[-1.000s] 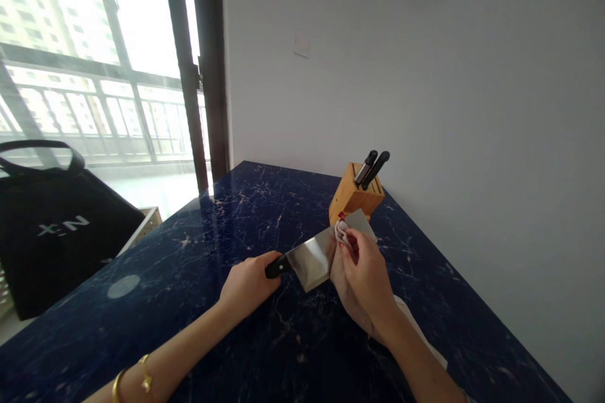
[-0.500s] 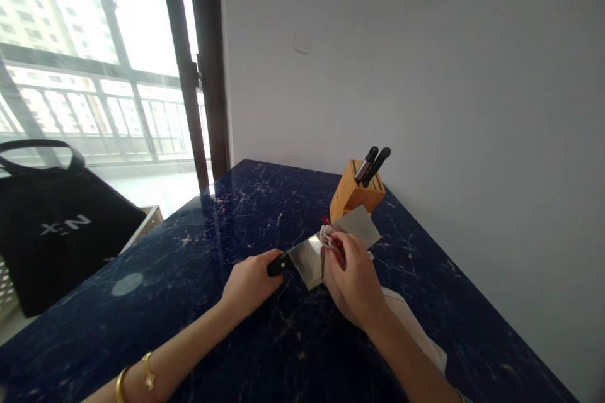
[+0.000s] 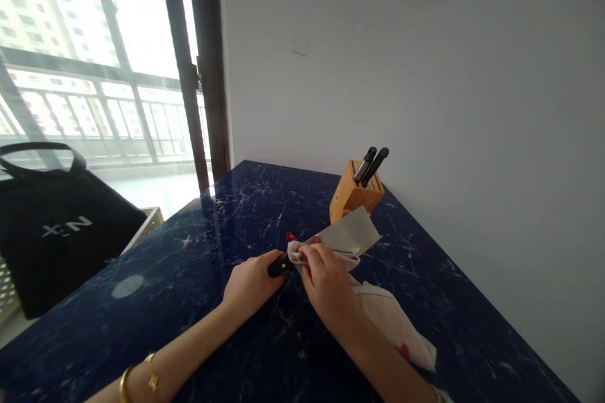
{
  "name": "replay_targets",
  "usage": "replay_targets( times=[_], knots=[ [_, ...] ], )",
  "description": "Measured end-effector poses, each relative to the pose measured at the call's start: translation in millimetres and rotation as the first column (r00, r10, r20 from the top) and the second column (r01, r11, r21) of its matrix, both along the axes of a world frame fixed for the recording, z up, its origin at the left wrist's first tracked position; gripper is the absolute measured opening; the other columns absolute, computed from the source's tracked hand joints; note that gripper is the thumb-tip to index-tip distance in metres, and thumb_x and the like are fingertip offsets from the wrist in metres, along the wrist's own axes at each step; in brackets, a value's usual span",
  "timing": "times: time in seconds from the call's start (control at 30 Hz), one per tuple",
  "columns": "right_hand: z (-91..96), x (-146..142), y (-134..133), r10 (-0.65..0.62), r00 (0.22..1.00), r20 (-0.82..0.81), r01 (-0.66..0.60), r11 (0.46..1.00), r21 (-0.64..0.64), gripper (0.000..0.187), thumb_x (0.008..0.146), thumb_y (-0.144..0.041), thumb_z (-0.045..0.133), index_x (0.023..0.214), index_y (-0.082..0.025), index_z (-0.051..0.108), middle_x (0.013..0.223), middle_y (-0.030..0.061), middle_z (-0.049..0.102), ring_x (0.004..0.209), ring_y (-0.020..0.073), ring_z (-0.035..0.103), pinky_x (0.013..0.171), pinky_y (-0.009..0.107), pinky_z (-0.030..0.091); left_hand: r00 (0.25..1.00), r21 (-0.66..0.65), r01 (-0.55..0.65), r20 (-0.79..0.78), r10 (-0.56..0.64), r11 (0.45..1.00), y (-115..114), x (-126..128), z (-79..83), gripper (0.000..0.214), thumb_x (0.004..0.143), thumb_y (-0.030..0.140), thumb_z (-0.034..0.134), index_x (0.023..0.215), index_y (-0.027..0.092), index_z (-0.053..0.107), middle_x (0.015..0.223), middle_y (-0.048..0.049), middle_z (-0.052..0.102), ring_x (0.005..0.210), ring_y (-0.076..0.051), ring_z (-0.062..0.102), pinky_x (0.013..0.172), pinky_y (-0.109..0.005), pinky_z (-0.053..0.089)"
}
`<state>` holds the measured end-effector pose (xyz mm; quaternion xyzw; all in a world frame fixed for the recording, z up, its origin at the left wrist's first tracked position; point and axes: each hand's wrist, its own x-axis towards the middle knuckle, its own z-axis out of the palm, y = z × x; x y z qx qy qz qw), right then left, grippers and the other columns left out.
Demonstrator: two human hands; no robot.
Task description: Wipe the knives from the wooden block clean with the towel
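My left hand is closed round the black handle of a cleaver, whose broad steel blade points away to the right. Over the blade's handle end, my right hand grips a bunched pale cloth. Part of the cloth wraps the blade there, while the rest trails right, under and past my right wrist, showing a red mark. The lower part of the blade is hidden by my right hand and the cloth. A small red bit shows at the cloth's far edge.
Beyond the blade tip stands a wooden knife block holding black-handled knives. The dark blue marbled table meets a white wall on the right. A black bag sits by a perforated bin at the left, near the window.
My right hand has slid the cloth along the blade from its middle toward the handle, to the left. The far half of the blade is now uncovered. My left hand keeps its hold.
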<state>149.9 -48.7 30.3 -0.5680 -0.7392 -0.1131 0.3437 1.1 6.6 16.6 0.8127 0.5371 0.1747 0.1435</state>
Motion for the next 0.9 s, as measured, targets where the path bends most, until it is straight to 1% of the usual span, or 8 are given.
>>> replay_targets(
  times=[0.13,0.3,0.4,0.53,0.63,0.73,0.83,0.9],
  knots=[
    [3.1,4.7,1.5,-0.017,0.996,-0.084,0.018,1.0,0.021,0.026,0.079,-0.008,0.043,0.101,-0.019,0.051,0.09,0.007,0.055,0.088,0.0202,0.053,0.079,0.035,0.044,1.0,-0.026,-0.003,0.002,0.003,1.0,-1.0,1.4,1.1,0.018,0.072,0.025,0.051,0.088,0.03,0.06,0.077,0.0028,0.066,0.075,-0.018,0.062,0.058,-0.021,0.035],
    [-2.8,-7.7,-0.8,0.017,1.0,-0.012,-0.018,0.998,-0.059,0.026,0.08,-0.006,0.041,0.101,-0.017,0.052,0.09,0.0076,0.055,0.09,0.0214,0.052,0.08,0.038,0.043,1.0,0.028,0.003,-0.012,-0.003,1.0,1.2,-0.6,-4.2,0.013,0.074,0.032,0.05,0.083,0.029,0.059,0.075,0.0018,0.066,0.074,-0.02,0.063,0.057,-0.023,0.034],
    [-4.9,-9.6,-2.6,0.043,0.998,-0.047,-0.047,0.996,-0.078,0.024,0.078,-0.005,0.043,0.096,-0.017,0.052,0.091,0.0065,0.054,0.089,0.0206,0.051,0.08,0.037,0.043,1.0,0.026,0.01,0.018,-0.011,1.0,3.0,-2.5,-6.7,0.013,0.074,0.034,0.05,0.082,0.029,0.06,0.074,0.0021,0.066,0.073,-0.019,0.063,0.056,-0.023,0.034],
    [-4.6,-5.8,-6.0,0.051,0.995,-0.087,-0.06,0.993,-0.1,0.022,0.072,-0.003,0.047,0.087,-0.018,0.052,0.087,0.0044,0.054,0.086,0.0197,0.052,0.078,0.036,0.043,0.997,-0.006,0.003,0.083,-0.003,1.0,4.9,-3.2,-6.3,0.014,0.074,0.032,0.051,0.084,0.03,0.061,0.075,0.0028,0.066,0.074,-0.017,0.062,0.058,-0.021,0.035],
    [-3.7,-3.9,-7.3,0.058,0.994,-0.093,-0.068,0.991,-0.115,0.023,0.072,-0.003,0.047,0.088,-0.019,0.052,0.088,0.0043,0.054,0.086,0.0195,0.052,0.078,0.035,0.044,0.995,-0.015,0.004,0.095,-0.002,1.0,4.7,-3.0,-4.6,0.016,0.073,0.029,0.051,0.086,0.03,0.061,0.076,0.0029,0.066,0.075,-0.017,0.062,0.059,-0.021,0.035],
    [0.2,2.5,-4.6,0.042,0.989,-0.141,-0.052,0.996,-0.071,0.024,0.074,-0.005,0.046,0.093,-0.019,0.052,0.089,0.005,0.055,0.088,0.0193,0.053,0.079,0.035,0.044,0.999,-0.01,0.018,0.05,-0.017,1.0,2.6,-2.6,-2.2,0.016,0.073,0.028,0.05,0.085,0.03,0.061,0.074,0.0028,0.066,0.073,-0.017,0.062,0.057,-0.021,0.035],
    [8.1,18.8,0.1,-0.016,0.97,-0.241,0.016,1.0,-0.003,0.022,0.077,-0.008,0.045,0.095,-0.019,0.052,0.091,0.0059,0.054,0.089,0.0189,0.053,0.079,0.034,0.045,1.0,-0.03,0.021,0.004,-0.021,0.999,0.3,-2.0,0.8,0.019,0.073,0.028,0.051,0.088,0.032,0.061,0.075,0.0027,0.066,0.073,-0.018,0.062,0.057,-0.021,0.035],
    [13.6,31.6,2.2,-0.052,0.956,-0.289,0.059,0.998,0.017,0.02,0.078,-0.011,0.045,0.094,-0.019,0.052,0.091,0.0058,0.055,0.09,0.0192,0.053,0.079,0.034,0.045,1.0,-0.041,0.018,-0.003,-0.018,0.999,-0.5,-1.6,2.4,0.022,0.072,0.027,0.051,0.091,0.033,0.061,0.078,0.0028,0.067,0.075,-0.018,0.062,0.057,-0.021,0.035]
  ],
)
